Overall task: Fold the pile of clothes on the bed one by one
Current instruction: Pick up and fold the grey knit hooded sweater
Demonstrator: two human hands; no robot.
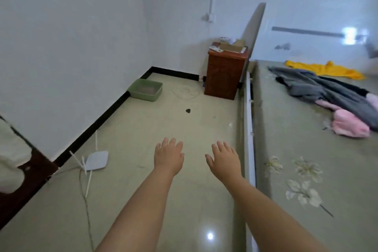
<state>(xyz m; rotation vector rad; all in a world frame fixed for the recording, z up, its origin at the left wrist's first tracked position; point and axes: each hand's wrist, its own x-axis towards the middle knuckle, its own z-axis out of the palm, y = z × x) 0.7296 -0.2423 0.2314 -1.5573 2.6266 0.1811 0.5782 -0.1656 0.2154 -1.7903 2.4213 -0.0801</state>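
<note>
While both hands hang over the bare floor (184, 120) with nothing in them, the folding has not begun: the left hand (169, 156) and the right hand (224, 159) are spread flat, fingers straight and palms down, well apart from the clothes. Those lie on the bed (290, 129) at the right of the scene, far from the hands: a grey garment (325, 88) sprawled across the middle, a pink one (347, 122) partly under its near end, and a yellow one (327, 68) beyond it toward the headboard (253, 32). They overlap rather than stack, so the step in hand, as I judge it, is to turn right, reach the heap and lift out a single piece. Doing that well probably means starting with the grey garment, since it lies on top of the pink; pulling the pink first would likely drag the grey along and tangle both. It would help to take the grey by two points along one edge, one hand at each, shake it loose, and lay it flat on the open stretch of flowered sheet (302, 180) nearer the person, where there is room to smooth it before folding. Off the bed, a wooden nightstand (224, 71) stands by the headboard, a green bin (145, 89) sits against the far wall, and a white router (96, 160) with its cable lies on the floor at the left.
</note>
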